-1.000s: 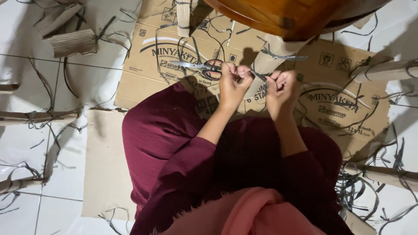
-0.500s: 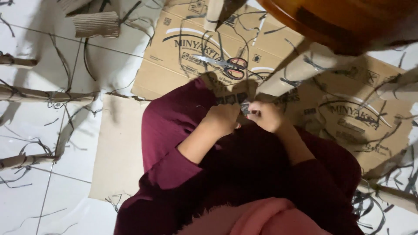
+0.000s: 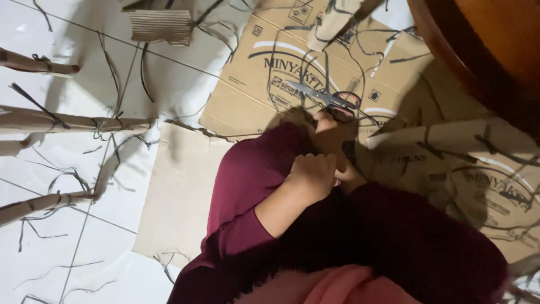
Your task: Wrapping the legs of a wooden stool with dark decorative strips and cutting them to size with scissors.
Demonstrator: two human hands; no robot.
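On the flattened cardboard box (image 3: 270, 84), one right hand (image 3: 329, 126) grasps one pair of scissors (image 3: 332, 98), left hand (image 3: 312, 174) clenched.

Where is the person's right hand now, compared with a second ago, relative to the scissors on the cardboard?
Yes, it moved. The right hand was right of the scissors, working a strip; now it reaches up to their red handles.

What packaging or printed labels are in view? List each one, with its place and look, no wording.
Flattened cardboard box: on the floor ahead of the knees, brown, dark print with a white curved band, small square handling symbols.
Second printed cardboard panel: right side, brown, same dark print, crossed by dark strips.
Plain cardboard sheet: left of the lap, brown, unprinted.
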